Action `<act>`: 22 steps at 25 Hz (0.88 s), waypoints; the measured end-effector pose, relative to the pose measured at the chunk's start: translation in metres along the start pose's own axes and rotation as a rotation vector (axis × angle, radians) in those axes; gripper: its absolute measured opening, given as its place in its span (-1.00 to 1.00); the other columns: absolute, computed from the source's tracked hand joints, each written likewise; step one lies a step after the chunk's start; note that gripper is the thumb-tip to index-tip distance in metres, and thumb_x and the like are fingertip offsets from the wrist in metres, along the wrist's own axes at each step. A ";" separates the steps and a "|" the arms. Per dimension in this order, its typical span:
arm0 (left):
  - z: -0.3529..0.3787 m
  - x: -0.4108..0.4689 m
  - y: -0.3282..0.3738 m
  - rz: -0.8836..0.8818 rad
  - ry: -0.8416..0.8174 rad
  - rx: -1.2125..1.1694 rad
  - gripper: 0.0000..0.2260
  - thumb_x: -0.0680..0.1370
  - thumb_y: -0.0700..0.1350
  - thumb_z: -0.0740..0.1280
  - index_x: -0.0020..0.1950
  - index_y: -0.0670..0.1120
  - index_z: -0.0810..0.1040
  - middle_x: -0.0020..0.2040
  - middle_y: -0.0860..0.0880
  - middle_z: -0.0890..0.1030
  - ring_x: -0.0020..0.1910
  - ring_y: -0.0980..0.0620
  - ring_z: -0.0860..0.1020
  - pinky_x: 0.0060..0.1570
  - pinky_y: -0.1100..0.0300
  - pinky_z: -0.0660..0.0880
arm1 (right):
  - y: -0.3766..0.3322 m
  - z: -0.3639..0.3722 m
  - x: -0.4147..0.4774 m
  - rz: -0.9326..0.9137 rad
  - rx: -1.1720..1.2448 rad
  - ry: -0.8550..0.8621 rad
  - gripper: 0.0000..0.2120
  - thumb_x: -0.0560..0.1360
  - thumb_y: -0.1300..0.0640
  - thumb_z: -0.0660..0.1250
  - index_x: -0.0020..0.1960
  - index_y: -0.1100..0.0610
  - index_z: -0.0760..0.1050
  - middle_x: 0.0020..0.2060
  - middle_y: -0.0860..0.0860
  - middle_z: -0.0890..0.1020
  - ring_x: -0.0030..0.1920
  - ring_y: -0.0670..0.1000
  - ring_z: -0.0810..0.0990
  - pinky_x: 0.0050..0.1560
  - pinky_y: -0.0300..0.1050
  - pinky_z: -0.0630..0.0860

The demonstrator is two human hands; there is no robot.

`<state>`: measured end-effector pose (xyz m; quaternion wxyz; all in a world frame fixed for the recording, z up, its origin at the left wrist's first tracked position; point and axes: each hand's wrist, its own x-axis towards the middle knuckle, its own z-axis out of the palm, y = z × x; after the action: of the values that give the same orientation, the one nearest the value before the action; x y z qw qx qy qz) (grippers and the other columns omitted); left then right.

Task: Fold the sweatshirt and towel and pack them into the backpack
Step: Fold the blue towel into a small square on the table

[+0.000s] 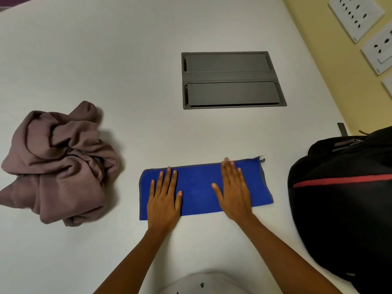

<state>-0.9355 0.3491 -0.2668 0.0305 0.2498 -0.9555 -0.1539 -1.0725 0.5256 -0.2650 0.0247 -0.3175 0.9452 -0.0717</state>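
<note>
left hand (pixel 164 197) and right hand (pixel 234 189) both flat, fingers straight, pressing on blue towel (pixel 199 192), folded into strip on table (pixel 106 60). crumpled sweatshirt (pixel 57 164) well left, backpack (pixel 343 198) right.

One folded blue cloth towel (pixel 197 192), one crumpled mauve fleece sweatshirt (pixel 59 166), one black fabric backpack (pixel 343 209) and one grey rectangular hatch (pixel 231 79) with two flaps. There are two hands, the left hand (pixel 164 198) and the right hand (pixel 234 192).

Your backpack (pixel 343 204) at the desk's right edge runs out of view rightward and below; whether it is zipped, you cannot tell. Your left hand (pixel 164 200) and right hand (pixel 233 192) hide patches of the towel (pixel 199 192). The sweatshirt (pixel 57 162) has its lower-left tip clipped.
</note>
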 end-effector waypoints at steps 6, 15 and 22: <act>0.000 -0.001 -0.001 0.001 -0.006 -0.001 -0.47 0.63 0.11 -0.08 0.57 -0.05 0.04 0.57 -0.01 0.08 0.55 -0.01 0.00 0.50 -0.02 -0.07 | 0.049 -0.011 -0.006 0.261 0.090 0.109 -0.31 0.61 -0.19 -0.07 0.55 0.26 0.02 0.54 0.14 0.11 0.54 0.09 0.09 0.50 0.04 0.12; 0.000 -0.001 -0.001 0.001 -0.016 0.004 -0.46 0.64 0.12 -0.13 0.57 -0.10 0.04 0.57 -0.02 0.08 0.55 0.00 -0.01 0.50 0.00 -0.09 | 0.044 -0.025 0.023 0.542 0.239 0.230 -0.52 0.42 0.49 0.30 0.33 0.39 0.38 0.20 0.29 0.53 0.19 0.30 0.50 0.25 0.16 0.42; 0.001 -0.001 -0.002 0.009 -0.021 0.016 -0.46 0.63 0.12 -0.12 0.57 -0.10 0.03 0.56 -0.02 0.08 0.55 -0.01 0.00 0.50 0.03 -0.14 | -0.003 -0.002 -0.015 0.022 0.108 0.059 -0.39 0.64 -0.11 -0.09 0.53 0.27 0.09 0.52 0.13 0.16 0.53 0.11 0.11 0.48 0.04 0.07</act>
<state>-0.9340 0.3484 -0.2685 0.0192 0.2442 -0.9580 -0.1488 -1.0587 0.5327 -0.2622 0.0145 -0.3028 0.9438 -0.1315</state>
